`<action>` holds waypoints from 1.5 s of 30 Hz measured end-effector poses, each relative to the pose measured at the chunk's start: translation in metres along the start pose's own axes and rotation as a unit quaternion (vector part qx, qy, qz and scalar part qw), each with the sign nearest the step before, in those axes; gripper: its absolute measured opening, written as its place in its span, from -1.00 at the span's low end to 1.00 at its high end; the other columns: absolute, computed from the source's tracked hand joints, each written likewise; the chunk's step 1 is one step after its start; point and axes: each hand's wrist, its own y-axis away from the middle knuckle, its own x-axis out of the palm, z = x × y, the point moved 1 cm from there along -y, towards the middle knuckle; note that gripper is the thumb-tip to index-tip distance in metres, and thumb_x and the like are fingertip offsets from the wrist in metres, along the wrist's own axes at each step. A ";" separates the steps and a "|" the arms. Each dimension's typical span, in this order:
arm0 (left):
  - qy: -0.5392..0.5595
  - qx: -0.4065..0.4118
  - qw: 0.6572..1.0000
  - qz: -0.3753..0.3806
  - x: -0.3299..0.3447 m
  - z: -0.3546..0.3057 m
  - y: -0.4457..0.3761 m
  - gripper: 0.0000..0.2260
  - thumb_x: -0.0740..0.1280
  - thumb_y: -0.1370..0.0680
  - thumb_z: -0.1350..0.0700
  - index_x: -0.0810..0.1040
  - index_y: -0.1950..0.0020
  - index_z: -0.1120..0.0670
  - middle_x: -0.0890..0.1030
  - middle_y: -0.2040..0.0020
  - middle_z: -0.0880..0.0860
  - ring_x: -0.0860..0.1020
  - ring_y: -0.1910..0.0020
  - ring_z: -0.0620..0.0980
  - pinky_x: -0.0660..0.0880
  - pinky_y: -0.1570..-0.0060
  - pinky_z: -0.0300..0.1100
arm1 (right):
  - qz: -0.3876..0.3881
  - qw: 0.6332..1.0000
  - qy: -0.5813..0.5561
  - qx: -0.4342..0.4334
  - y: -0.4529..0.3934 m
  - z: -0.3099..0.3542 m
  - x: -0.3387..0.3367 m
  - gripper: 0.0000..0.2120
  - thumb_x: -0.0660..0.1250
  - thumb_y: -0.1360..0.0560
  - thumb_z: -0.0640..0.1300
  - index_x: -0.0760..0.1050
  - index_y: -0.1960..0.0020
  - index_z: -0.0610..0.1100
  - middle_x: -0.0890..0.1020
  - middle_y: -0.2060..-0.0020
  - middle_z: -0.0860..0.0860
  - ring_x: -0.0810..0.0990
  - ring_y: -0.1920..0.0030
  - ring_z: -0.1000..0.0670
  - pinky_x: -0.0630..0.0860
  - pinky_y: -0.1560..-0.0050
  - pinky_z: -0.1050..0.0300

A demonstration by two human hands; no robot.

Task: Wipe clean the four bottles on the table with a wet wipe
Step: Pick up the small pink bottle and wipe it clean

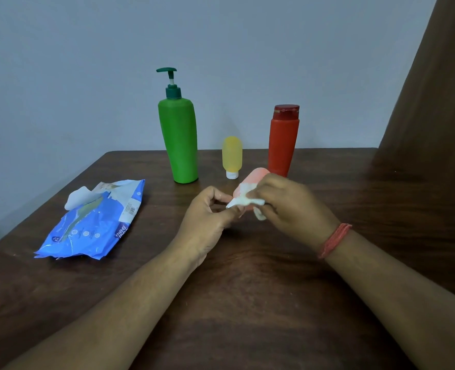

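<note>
Four bottles share a dark wooden table [247, 303] set against a grey wall [221, 36]. Toward the table's left edge lies a blue pack of wet wipes [93, 225], its flap peeled back and a white sheet [78, 200] poking up from the opening. Near the far edge stands a tall green pump bottle [179, 140], upright, its dark green nozzle pointing left. Just to its right a small yellow bottle [232, 153] stands on its white cap. In front of that one, near the middle of the table, a person's two bare hands meet around a small pink bottle [253, 178] held above the tabletop and tilted, its rounded end pointing up and away. The left hand [210, 217] grips the bottle's lower end with curled fingers, thumb pressed against it. A crumpled white wet wipe [245, 201] lies across the pink bottle's near side, between the two hands. The right hand [287, 204], fingers curled, pinches the wipe against the bottle; an orange thread band [333, 240] circles its wrist. Behind the right hand, near the far edge, stands a red bottle [283, 145] with a darker red cap, upright. At the far right a brown curtain [434, 102] hangs down past the table's far right corner.
</note>
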 end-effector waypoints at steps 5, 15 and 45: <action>-0.018 0.003 1.000 0.002 0.000 0.000 0.001 -0.81 0.58 -0.30 -0.01 0.59 0.22 -0.12 0.73 0.06 0.10 0.72 0.04 0.15 0.60 -0.13 0.27 | 0.005 1.000 -0.005 0.009 0.001 0.001 0.000 -0.79 0.42 -0.48 -0.26 0.64 -0.10 -0.13 0.60 0.00 -0.03 0.59 0.02 -0.03 0.45 0.04 0.20; -0.144 0.068 0.987 0.003 0.000 0.000 -0.001 -0.75 0.58 -0.44 0.09 0.51 0.16 -0.09 0.66 0.24 -0.14 0.58 0.27 -0.21 0.47 0.27 -0.27 | -0.011 0.999 0.014 -0.051 -0.001 0.013 0.000 -0.82 0.45 -0.48 -0.23 0.62 -0.08 -0.20 0.60 0.01 -0.08 0.61 0.06 -0.04 0.56 0.10 0.12; -0.239 0.128 0.961 -0.047 0.003 -0.009 0.003 -0.73 0.55 -0.44 0.23 0.52 0.06 -0.04 0.62 -0.09 -0.12 0.62 -0.07 -0.17 0.60 0.00 -0.31 | -0.066 0.989 0.007 0.130 0.002 -0.029 -0.008 -0.77 0.40 -0.52 -0.27 0.63 -0.17 -0.17 0.54 -0.02 0.01 0.49 0.01 0.06 0.33 -0.06 0.27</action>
